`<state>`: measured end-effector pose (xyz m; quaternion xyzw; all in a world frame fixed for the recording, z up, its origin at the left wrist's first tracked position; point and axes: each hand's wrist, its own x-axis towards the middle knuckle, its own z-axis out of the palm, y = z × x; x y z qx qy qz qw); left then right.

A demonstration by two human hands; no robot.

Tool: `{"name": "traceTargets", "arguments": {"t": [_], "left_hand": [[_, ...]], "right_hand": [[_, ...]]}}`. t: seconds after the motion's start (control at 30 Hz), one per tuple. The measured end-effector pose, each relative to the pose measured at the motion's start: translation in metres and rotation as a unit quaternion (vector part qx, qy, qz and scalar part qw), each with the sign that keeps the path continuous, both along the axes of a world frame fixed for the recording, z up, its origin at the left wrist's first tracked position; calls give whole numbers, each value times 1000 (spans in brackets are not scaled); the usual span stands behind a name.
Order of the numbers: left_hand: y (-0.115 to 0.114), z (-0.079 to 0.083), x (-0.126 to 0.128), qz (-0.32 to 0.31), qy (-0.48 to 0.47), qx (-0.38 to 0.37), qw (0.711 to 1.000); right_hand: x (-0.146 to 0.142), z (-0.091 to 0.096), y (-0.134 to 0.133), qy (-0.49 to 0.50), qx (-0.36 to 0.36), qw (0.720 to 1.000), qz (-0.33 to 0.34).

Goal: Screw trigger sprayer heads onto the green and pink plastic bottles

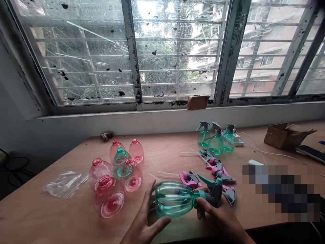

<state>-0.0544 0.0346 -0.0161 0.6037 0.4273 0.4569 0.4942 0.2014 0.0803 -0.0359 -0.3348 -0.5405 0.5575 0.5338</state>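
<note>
I hold a green see-through spray bottle (174, 200) on its side just above the wooden table (167, 149). My left hand (146, 220) cups the bottle's round base, thumb and fingers curled on it. My right hand (218, 218) grips the bottle's neck and its grey-green trigger head (214, 191). Just beyond lie several loose pink and green trigger heads (218, 171) with their thin tubes.
Several empty pink bottles and one green bottle (119, 169) lie at the left. Three assembled green spray bottles (215, 139) stand at the back. An open cardboard box (285, 135), a phone (311, 153), a power strip, a clear plastic bag (64, 183) and a blurred patch are also on the table.
</note>
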Motion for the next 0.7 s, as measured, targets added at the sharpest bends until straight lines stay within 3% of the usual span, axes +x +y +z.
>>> {"name": "traceTargets", "arguments": {"t": [0.1,0.23,0.4,0.5,0.6,0.7], "left_hand": [[-4,1,0,-22,32,30,999],[-6,3,-2,10,103,53,993],[-4,5,-3,36,77,22,996],[-4,4,-2,21,40,0,999],[-2,0,1,2,42,37,998],[-2,-3,4,47,133,119,983]], "right_hand": [[1,-3,1,6,5,1000,20],[3,-7,2,13,10,999,27],[3,-7,1,8,9,1000,22],[2,-4,1,7,3,1000,15],[1,-2,1,10,-6,1000,3],[0,-1,0,24,-7,1000,-12]]}}
